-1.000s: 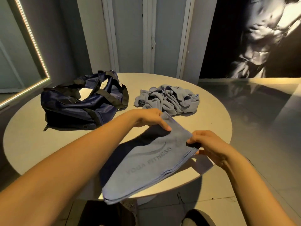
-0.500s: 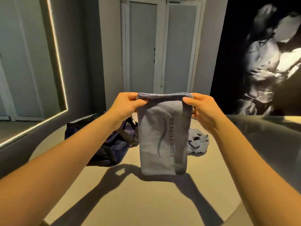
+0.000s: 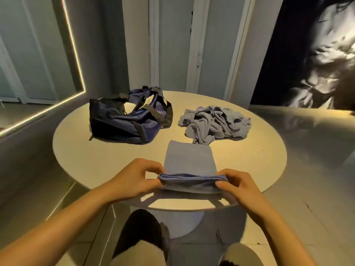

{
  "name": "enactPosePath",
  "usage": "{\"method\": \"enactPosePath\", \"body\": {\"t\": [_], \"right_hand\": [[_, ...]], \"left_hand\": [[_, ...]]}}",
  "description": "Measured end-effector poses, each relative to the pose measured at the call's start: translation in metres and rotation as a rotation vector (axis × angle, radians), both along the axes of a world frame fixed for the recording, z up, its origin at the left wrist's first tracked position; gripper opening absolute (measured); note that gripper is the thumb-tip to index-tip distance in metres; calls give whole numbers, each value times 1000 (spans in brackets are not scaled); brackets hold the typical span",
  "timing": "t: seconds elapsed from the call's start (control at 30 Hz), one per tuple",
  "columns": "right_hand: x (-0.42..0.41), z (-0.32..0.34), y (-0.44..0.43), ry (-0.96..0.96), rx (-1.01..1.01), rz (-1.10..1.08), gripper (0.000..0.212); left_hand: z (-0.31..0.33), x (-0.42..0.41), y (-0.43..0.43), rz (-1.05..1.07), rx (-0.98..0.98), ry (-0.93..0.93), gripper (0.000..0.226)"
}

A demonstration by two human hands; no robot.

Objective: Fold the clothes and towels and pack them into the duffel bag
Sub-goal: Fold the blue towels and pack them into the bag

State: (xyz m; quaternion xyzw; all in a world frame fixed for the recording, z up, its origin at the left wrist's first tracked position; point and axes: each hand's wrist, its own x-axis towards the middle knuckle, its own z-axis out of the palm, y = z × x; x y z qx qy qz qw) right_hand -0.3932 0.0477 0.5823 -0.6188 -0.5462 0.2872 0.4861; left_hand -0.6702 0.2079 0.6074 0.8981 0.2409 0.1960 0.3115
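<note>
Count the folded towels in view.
1: the folded towel on the table, nearest you, pinched by left hand and right hand. Crumpled pile behind is unfolded; duffel bag may hide more.

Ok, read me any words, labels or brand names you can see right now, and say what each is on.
Nothing here reads as text.
Folded towel: the face that shows is plain.
Duffel bag: a pale patch near its straps, too small and blurred to read.

Round table [image 3: 76,150]; lit mirror [image 3: 28,54] left; dark mural [image 3: 317,54], perhaps photographic.
</note>
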Motion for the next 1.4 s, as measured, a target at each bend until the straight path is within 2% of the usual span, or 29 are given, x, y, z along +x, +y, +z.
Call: {"method": "enactPosePath", "body": {"t": [0.17, 0.3, 0.47, 0.63, 0.87, 1.0, 1.1, 1.27, 1.4], "right_hand": [[-1, 2, -18, 3, -46, 78, 11], [5, 22, -8, 35, -75, 53, 15], [22, 31, 44, 88, -99, -145, 13], [42, 12, 102, 7, -107, -284, 15], [62, -18, 144, -68, -209, -356, 16], [66, -26, 151, -38, -230, -374, 23], [67, -27, 156, -33, -255, -381, 23], [67, -29, 156, -54, -257, -371, 24], [67, -30, 156, -52, -248, -420, 15]], "left_hand": [[2, -9, -11, -60, -78, 59, 7], [16, 0, -1, -51, -193, -24, 10], [17, 41, 34, 183, -240, -176, 7], [-13, 92, 67, 437, -377, -238, 14], [-39, 114, 98, 538, -243, -141, 6], [-44, 118, 101, 502, -155, 12, 31], [-46, 122, 101, 486, -69, 108, 32], [-51, 123, 108, 523, -71, 115, 33], [-53, 127, 109, 568, -1, 130, 35]]}}
